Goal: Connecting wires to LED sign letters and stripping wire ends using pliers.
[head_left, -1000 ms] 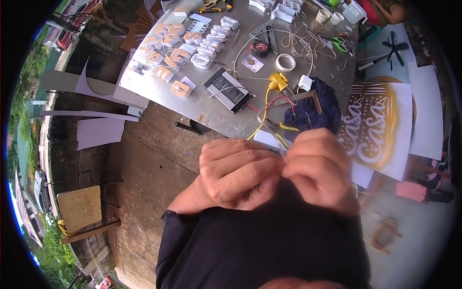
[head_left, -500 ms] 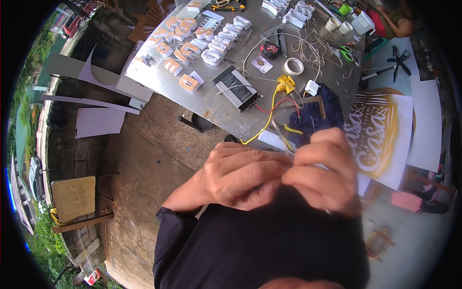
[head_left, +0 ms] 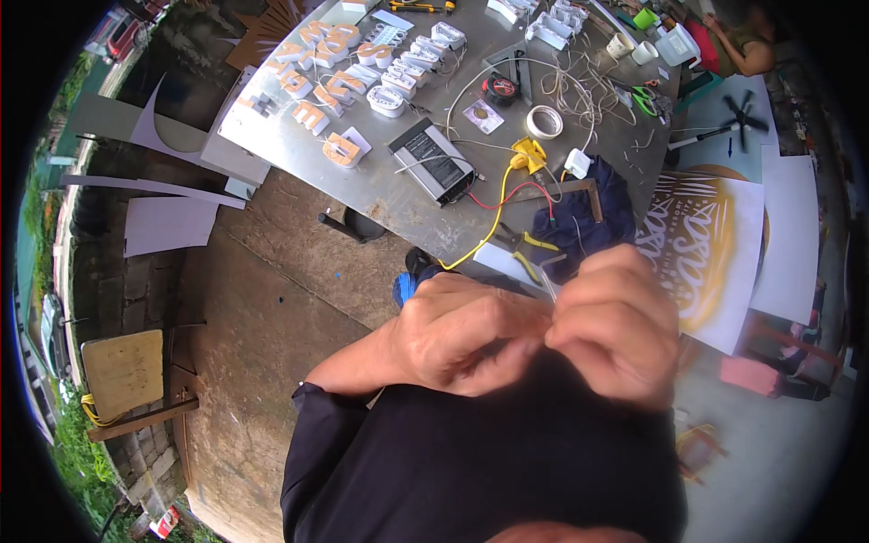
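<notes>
My left hand (head_left: 466, 330) and my right hand (head_left: 615, 326) meet in front of my dark shirt, fingers closed and tips pressed together. A thin, pale, wire-like piece (head_left: 549, 282) sticks up between them; its lower end is hidden by the fingers. Just beyond lie pliers with yellow-and-black handles (head_left: 529, 242), at the near table edge beside a dark blue cloth (head_left: 593, 213). A yellow socket (head_left: 527, 156) with a yellow cord sits behind the cloth. Left of it rests a black-and-silver power supply box (head_left: 433, 161) with red and dark leads.
The metal table (head_left: 376, 195) bears several letter shapes (head_left: 344, 149), a tape roll (head_left: 544, 122), a tape measure (head_left: 500, 88), tangled wire (head_left: 579, 90) and green-handled scissors (head_left: 644, 100). A printed white panel (head_left: 724, 244) stands at right. Another person (head_left: 747, 50) is at the far right.
The view has shifted slightly, so the table things appear further left. My hands stay together; the left has turned a little, and the pale piece and pliers show more plainly.
</notes>
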Action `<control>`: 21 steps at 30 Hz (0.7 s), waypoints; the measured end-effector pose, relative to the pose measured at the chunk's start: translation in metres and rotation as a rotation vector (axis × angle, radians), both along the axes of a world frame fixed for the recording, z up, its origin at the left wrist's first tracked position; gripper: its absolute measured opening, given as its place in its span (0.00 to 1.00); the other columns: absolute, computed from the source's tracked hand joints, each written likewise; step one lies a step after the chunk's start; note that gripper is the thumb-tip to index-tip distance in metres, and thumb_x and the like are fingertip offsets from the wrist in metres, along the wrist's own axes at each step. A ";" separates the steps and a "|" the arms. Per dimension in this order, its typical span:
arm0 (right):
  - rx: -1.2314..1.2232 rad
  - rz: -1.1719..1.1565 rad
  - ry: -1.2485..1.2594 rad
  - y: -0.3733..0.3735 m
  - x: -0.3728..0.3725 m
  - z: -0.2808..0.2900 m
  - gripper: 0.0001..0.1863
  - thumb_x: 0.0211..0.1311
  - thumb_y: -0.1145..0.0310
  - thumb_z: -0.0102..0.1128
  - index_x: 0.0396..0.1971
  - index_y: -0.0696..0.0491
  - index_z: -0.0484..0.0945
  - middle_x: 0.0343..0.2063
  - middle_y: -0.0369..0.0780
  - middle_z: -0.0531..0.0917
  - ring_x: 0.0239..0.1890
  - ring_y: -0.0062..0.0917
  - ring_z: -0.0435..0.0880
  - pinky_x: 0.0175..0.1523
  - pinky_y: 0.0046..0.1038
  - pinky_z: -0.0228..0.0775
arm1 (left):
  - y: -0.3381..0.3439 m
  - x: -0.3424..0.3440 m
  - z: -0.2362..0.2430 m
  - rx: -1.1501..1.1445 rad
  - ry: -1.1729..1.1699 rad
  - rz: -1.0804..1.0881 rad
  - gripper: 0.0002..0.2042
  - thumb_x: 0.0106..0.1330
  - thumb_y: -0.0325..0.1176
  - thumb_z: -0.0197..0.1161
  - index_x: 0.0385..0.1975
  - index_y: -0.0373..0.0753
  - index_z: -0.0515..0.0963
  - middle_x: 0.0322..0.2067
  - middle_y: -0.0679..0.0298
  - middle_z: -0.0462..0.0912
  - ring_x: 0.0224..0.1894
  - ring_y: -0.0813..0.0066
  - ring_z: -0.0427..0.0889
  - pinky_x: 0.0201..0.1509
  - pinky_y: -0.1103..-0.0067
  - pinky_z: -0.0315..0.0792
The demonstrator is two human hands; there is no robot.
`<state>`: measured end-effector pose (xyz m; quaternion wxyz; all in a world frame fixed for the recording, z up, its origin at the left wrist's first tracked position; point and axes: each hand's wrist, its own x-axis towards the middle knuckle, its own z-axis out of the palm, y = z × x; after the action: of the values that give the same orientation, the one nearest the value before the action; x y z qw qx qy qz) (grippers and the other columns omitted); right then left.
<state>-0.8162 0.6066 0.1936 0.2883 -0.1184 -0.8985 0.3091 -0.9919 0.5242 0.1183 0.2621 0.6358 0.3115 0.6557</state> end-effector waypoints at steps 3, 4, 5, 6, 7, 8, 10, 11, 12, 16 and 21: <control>-0.013 0.001 -0.013 0.002 0.002 -0.002 0.15 0.41 0.81 0.74 0.32 0.56 0.81 0.32 0.40 0.82 0.34 0.35 0.80 0.37 0.32 0.74 | 0.003 0.000 -0.001 -0.008 0.012 -0.022 0.06 0.57 0.18 0.66 0.33 0.30 0.80 0.29 0.54 0.87 0.25 0.62 0.88 0.29 0.74 0.81; -0.004 0.001 -0.014 0.002 0.003 -0.002 0.15 0.42 0.81 0.74 0.33 0.56 0.81 0.33 0.40 0.82 0.34 0.35 0.80 0.38 0.32 0.73 | 0.004 0.000 -0.002 -0.010 0.024 -0.030 0.06 0.57 0.18 0.66 0.34 0.30 0.80 0.29 0.54 0.87 0.25 0.62 0.88 0.29 0.74 0.81; -0.007 -0.002 -0.018 0.003 0.004 -0.002 0.15 0.42 0.81 0.74 0.33 0.56 0.81 0.33 0.40 0.82 0.34 0.35 0.80 0.38 0.32 0.73 | 0.006 0.000 -0.003 -0.011 0.031 -0.028 0.06 0.57 0.18 0.66 0.34 0.30 0.80 0.29 0.54 0.87 0.25 0.62 0.88 0.29 0.74 0.81; 0.003 -0.005 -0.024 0.003 0.005 -0.003 0.15 0.42 0.81 0.74 0.33 0.56 0.81 0.33 0.39 0.82 0.35 0.35 0.79 0.38 0.32 0.73 | 0.008 0.001 -0.004 0.024 0.040 -0.023 0.04 0.58 0.20 0.65 0.32 0.29 0.79 0.27 0.51 0.87 0.23 0.63 0.87 0.27 0.76 0.80; 0.014 -0.007 -0.029 0.003 0.007 -0.003 0.15 0.42 0.81 0.74 0.33 0.56 0.81 0.34 0.39 0.82 0.36 0.35 0.79 0.39 0.32 0.73 | 0.010 0.001 -0.005 0.052 0.047 -0.027 0.03 0.59 0.21 0.63 0.31 0.28 0.79 0.26 0.49 0.87 0.21 0.65 0.87 0.25 0.78 0.79; 0.017 -0.009 -0.026 0.003 0.008 -0.004 0.15 0.42 0.81 0.74 0.33 0.56 0.81 0.34 0.39 0.82 0.36 0.35 0.79 0.39 0.32 0.73 | 0.012 0.002 -0.007 0.064 0.052 -0.020 0.03 0.59 0.21 0.63 0.31 0.28 0.79 0.26 0.49 0.87 0.21 0.65 0.87 0.25 0.78 0.79; 0.048 -0.042 -0.044 0.003 0.008 -0.007 0.15 0.43 0.82 0.73 0.34 0.56 0.81 0.35 0.39 0.82 0.37 0.35 0.79 0.40 0.32 0.74 | 0.013 0.002 -0.010 0.069 0.073 0.008 0.04 0.59 0.21 0.63 0.32 0.27 0.79 0.26 0.50 0.87 0.21 0.65 0.86 0.24 0.77 0.79; 0.057 -0.037 -0.038 0.002 0.008 -0.008 0.15 0.43 0.82 0.73 0.34 0.56 0.81 0.35 0.39 0.82 0.37 0.35 0.79 0.40 0.32 0.74 | 0.014 0.002 -0.012 0.085 0.084 0.023 0.04 0.59 0.21 0.63 0.32 0.27 0.79 0.26 0.50 0.87 0.21 0.65 0.86 0.24 0.77 0.79; 0.043 -0.050 -0.035 0.001 0.008 -0.011 0.15 0.43 0.83 0.73 0.34 0.56 0.81 0.36 0.39 0.82 0.37 0.35 0.80 0.41 0.32 0.74 | 0.014 0.001 -0.013 0.084 0.097 0.024 0.04 0.60 0.21 0.64 0.32 0.27 0.78 0.26 0.50 0.87 0.21 0.65 0.86 0.24 0.77 0.79; 0.017 -0.040 -0.021 -0.003 0.006 -0.016 0.16 0.45 0.84 0.71 0.36 0.56 0.80 0.37 0.40 0.82 0.38 0.35 0.81 0.43 0.32 0.75 | 0.015 -0.003 -0.020 0.121 0.112 -0.014 0.05 0.62 0.23 0.64 0.33 0.27 0.78 0.26 0.52 0.87 0.21 0.65 0.86 0.24 0.77 0.79; 0.008 -0.007 -0.014 -0.002 0.004 -0.014 0.17 0.46 0.86 0.70 0.37 0.57 0.79 0.37 0.41 0.81 0.39 0.36 0.82 0.43 0.34 0.76 | 0.013 -0.004 -0.021 0.061 0.003 -0.075 0.07 0.58 0.20 0.66 0.35 0.28 0.80 0.26 0.53 0.85 0.23 0.60 0.86 0.27 0.73 0.79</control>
<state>-0.8119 0.6043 0.1797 0.2834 -0.1226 -0.9014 0.3035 -0.9958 0.5371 0.0972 0.2665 0.6557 0.2677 0.6537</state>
